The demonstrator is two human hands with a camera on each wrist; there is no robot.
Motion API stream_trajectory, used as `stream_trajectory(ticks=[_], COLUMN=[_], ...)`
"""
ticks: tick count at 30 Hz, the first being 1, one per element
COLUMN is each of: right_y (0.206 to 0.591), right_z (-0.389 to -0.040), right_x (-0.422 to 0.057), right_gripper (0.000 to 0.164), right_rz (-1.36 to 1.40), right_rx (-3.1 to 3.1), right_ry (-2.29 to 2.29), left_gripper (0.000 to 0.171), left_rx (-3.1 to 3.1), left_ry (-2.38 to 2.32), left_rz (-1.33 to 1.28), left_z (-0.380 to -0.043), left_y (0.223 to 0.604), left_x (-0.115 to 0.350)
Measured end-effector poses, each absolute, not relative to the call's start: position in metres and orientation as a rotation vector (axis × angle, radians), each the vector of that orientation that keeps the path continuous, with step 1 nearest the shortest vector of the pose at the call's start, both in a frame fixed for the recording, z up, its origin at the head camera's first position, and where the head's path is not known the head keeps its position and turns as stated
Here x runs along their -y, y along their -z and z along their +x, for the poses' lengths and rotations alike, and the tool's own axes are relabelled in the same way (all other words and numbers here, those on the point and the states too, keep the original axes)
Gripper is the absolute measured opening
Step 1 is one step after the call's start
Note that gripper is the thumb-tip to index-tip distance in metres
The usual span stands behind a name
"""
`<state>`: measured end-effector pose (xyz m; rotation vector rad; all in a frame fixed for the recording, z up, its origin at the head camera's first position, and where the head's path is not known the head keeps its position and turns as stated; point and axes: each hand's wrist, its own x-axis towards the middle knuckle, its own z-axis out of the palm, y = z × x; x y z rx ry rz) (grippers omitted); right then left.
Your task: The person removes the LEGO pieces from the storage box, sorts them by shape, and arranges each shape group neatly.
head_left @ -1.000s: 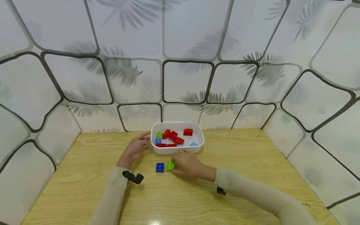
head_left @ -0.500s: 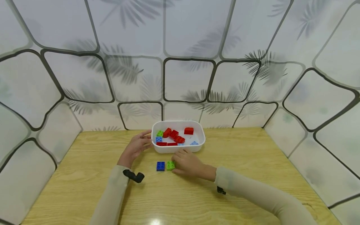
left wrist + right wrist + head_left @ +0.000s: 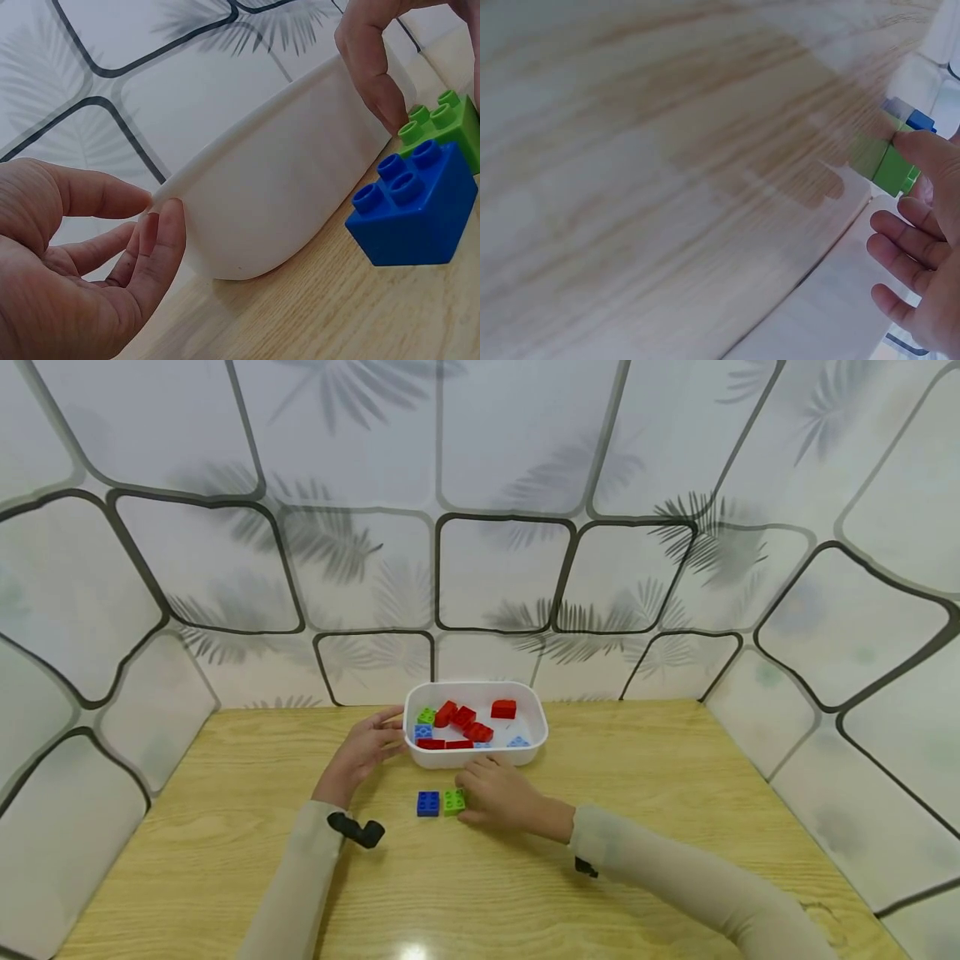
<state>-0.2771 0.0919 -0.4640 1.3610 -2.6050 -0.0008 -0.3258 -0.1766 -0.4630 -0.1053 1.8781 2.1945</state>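
Note:
My left hand (image 3: 365, 753) touches the left end of a white plastic box (image 3: 444, 760) from outside, its fingers loosely extended against the wall and rim. In front of the box, my right hand (image 3: 501, 793) pinches a lime green toy brick (image 3: 453, 802) between thumb and forefinger. The right wrist view shows the thumb on the green brick (image 3: 893, 171), the other fingers spread loosely. A dark blue toy brick (image 3: 428, 804) sits just left of the green one, with a narrow gap between them. Both bricks stand studs up on the table.
Inside the box lie several red bricks (image 3: 503, 709), a few light blue ones (image 3: 423, 732) and green ones (image 3: 426, 717). The wooden table (image 3: 600, 893) meets a patterned wall covering (image 3: 495, 577) behind the box and at both sides.
The right hand and the green brick have shifted very slightly left, towards the blue brick, since half a second ago. The left hand and the box stay in place.

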Motion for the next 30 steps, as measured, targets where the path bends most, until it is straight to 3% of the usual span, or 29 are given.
stream_trajectory(ticks=[13, 21, 30], right_y=[0.462, 0.451, 0.425], right_z=[-0.273, -0.278, -0.295], right_x=[-0.087, -0.085, -0.097], right_gripper=[0.042, 0.052, 0.033], right_rz=[1.329, 1.351, 1.373], right_rx=[2.663, 2.631, 2.453], right_ry=[0.04, -0.026, -0.305], left_gripper=[0.058, 0.057, 0.057], left_rx=[-1.872, -1.883, -1.883], left_ry=[-2.198, -2.196, -2.196], left_rz=[-0.104, -0.103, -0.111], left_z=[-0.325, -0.324, -0.324], left_y=[0.463, 0.463, 0.463], left_x=[0.178, 0.178, 0.178])
